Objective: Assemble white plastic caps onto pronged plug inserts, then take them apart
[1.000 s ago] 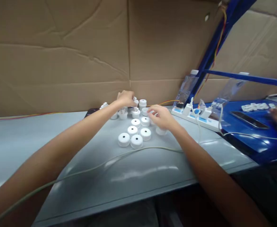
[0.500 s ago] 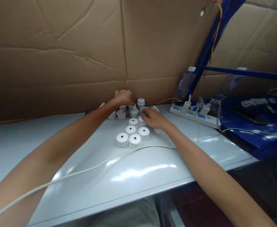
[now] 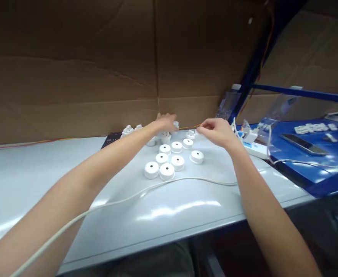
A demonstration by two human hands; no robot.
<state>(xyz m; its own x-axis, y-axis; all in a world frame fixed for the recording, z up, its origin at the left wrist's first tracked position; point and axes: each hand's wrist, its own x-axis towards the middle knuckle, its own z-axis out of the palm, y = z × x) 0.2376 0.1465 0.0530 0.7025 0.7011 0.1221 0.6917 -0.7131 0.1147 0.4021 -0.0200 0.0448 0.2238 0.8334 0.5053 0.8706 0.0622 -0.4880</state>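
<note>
My left hand (image 3: 166, 122) reaches to the back of the bench over a cluster of white plastic parts. Its fingers are apart, beside a white round piece (image 3: 176, 124); the forearm hides part of the cluster. My right hand (image 3: 215, 130) is closed in a pinch to the right of the cluster, with a blurred white bit at its fingertips that I cannot make out. A white part with raised fittings (image 3: 190, 134) stands just left of it. Several round white caps with a dark centre dot, among them a near cap (image 3: 167, 171) and a right-hand cap (image 3: 197, 157), sit on the bench between my arms.
A pale cable (image 3: 186, 178) crosses the grey bench (image 3: 122, 231) in front of the caps. Cardboard (image 3: 99, 84) walls the back. On the right are a power strip (image 3: 255, 150) with plugs and a phone (image 3: 303, 144) on a blue surface. A dark flat box (image 3: 111, 139) lies behind my left forearm.
My right hand has moved right and back, off the caps, uncovering several of them. My left hand has shifted slightly right. One cap now stands apart at the right.
</note>
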